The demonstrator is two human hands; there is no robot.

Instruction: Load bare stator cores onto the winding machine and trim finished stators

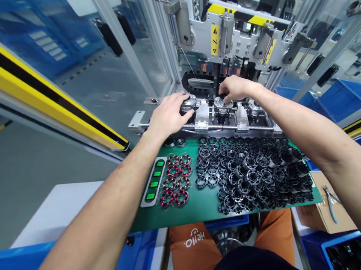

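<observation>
While the open left hand point(169, 115) cups one round metal fixture point(189, 104), the curled right hand point(234, 88) touches another point(221, 105)

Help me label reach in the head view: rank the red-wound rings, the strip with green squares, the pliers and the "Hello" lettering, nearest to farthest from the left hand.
From the left hand:
1. Red-wound rings and strip with green squares, left on the mat: too close to call.
2. "Hello" lettering, left trouser leg.
3. Pliers, far right, on cardboard.
</observation>
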